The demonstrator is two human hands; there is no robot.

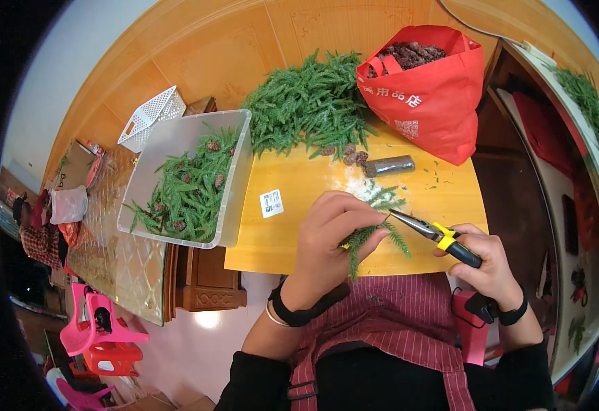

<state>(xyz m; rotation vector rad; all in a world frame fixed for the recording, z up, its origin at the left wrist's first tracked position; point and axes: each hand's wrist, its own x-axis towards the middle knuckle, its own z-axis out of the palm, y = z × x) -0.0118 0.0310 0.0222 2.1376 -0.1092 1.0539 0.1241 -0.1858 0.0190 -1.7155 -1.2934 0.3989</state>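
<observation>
My left hand (330, 236) pinches a green artificial fir sprig (361, 241) over the near edge of a small yellow wooden table (292, 233). My right hand (484, 264) grips yellow-and-black-handled needle-nose pliers (433, 233), whose tip meets the sprig beside my left fingers. A second sprig (385, 198) lies just beyond them, next to a dark cylinder (388, 166) and a few pine cones (351, 155). A heap of green sprigs (310, 103) covers the table's far side.
A clear plastic bin (176, 137) at the left holds sprigs with cones attached. A red bag (433, 96) of pine cones stands at the far right. A white basket (152, 116) lies behind the bin. Pink and red plastic stools (101, 332) stand on the floor, lower left.
</observation>
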